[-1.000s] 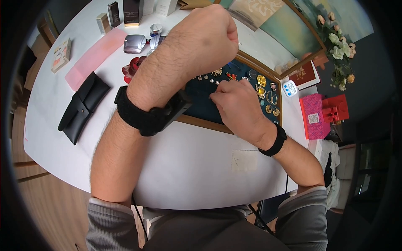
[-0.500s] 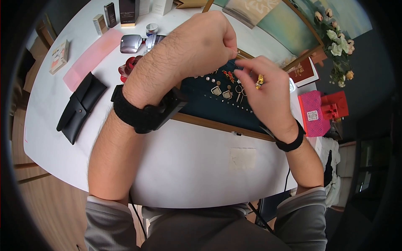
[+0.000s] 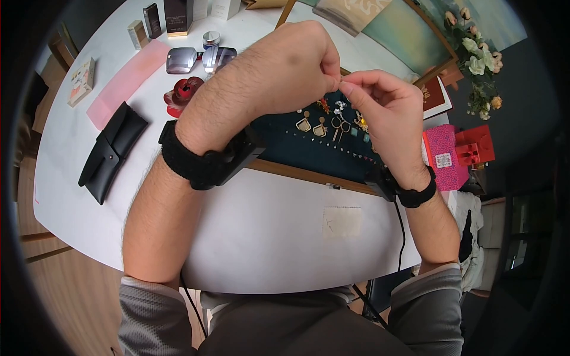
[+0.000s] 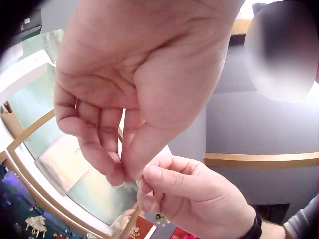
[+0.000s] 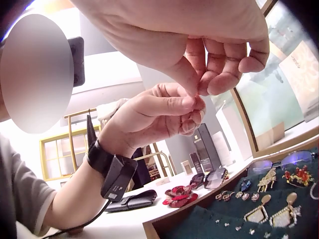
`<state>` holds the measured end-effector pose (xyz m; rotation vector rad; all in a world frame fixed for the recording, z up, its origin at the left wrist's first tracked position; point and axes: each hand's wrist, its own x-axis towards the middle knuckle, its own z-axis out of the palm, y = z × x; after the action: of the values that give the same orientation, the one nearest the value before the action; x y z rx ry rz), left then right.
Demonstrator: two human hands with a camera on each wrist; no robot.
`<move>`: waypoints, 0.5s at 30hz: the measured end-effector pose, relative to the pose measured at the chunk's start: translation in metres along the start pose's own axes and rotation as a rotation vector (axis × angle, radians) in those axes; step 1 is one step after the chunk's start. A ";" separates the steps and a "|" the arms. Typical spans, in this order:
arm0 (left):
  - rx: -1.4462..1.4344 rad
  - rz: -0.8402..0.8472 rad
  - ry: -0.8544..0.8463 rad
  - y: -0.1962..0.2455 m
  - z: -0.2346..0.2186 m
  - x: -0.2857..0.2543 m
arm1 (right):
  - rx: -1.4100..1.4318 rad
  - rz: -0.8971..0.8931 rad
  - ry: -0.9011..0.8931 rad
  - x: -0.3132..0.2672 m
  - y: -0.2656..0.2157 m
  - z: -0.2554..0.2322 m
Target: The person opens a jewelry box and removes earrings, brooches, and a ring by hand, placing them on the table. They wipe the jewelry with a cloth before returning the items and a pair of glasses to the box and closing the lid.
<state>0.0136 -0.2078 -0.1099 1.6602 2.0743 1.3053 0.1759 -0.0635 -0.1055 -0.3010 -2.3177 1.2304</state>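
My left hand point(image 3: 291, 68) and right hand point(image 3: 395, 110) meet fingertip to fingertip above an open jewelry case point(image 3: 297, 172). The left thumb and fingers pinch a tiny piece, mostly hidden by the fingertips. Right thumb and index finger pinch at the same spot from the other side; I cannot tell what the piece is. Below, on the case's dark cloth, lie square-framed drop earrings point(image 5: 256, 213), a row of small studs point(image 3: 320, 142), a red-and-gold brooch point(image 5: 298, 175) and a gold brooch point(image 4: 36, 225).
The case's framed glass lid point(image 3: 444, 72) stands raised at the back. To the left are sunglasses point(image 3: 181, 61), a red flower ornament point(image 3: 183, 94), a black pouch point(image 3: 113, 155) and a pink strip point(image 3: 126, 84). A pink box point(image 3: 440, 155) and flowers point(image 3: 477, 62) are at the right.
My right hand has risen from over the jewelry in the case to the left hand's fingertips, its thumb and index finger closing together there. The left hand has stayed nearly in place.
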 end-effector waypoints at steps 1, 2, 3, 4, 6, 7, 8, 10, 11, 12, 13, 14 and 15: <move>0.023 0.004 -0.010 0.001 0.000 0.000 | 0.001 0.002 -0.001 0.000 0.001 0.001; 0.023 0.003 -0.011 0.002 -0.002 0.000 | -0.025 -0.009 -0.001 0.001 0.001 0.001; 0.042 -0.042 -0.047 0.004 -0.004 0.000 | -0.051 -0.021 -0.002 0.001 0.002 0.002; 0.061 -0.087 -0.082 0.005 -0.005 0.000 | -0.050 -0.019 -0.003 0.001 0.003 0.003; 0.110 -0.123 -0.095 0.000 -0.007 -0.001 | -0.099 -0.055 -0.004 0.002 0.007 0.009; 0.160 -0.157 -0.107 -0.004 -0.008 -0.002 | -0.098 -0.055 -0.006 0.002 0.010 0.013; 0.159 -0.158 -0.107 -0.009 -0.009 -0.003 | -0.217 -0.171 -0.036 0.003 0.015 0.018; 0.336 -0.208 0.019 -0.015 -0.012 -0.006 | -0.334 -0.231 -0.142 -0.001 0.022 0.030; 0.336 -0.209 0.019 -0.014 -0.014 -0.006 | -0.334 -0.231 -0.142 -0.003 0.026 0.035; 0.357 -0.255 0.008 -0.013 -0.017 -0.006 | -0.413 -0.238 -0.207 -0.005 0.031 0.041; 0.379 -0.303 -0.001 -0.012 -0.020 -0.006 | -0.491 -0.245 -0.274 -0.006 0.033 0.046; 0.378 -0.307 0.000 -0.013 -0.020 -0.006 | -0.530 -0.227 -0.307 -0.007 0.031 0.050; 0.361 -0.287 0.002 -0.014 -0.020 -0.006 | -0.528 -0.228 -0.311 -0.007 0.033 0.053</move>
<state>-0.0065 -0.2228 -0.1101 1.4025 2.5504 0.8838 0.1529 -0.0858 -0.1598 -0.0128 -2.8312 0.5708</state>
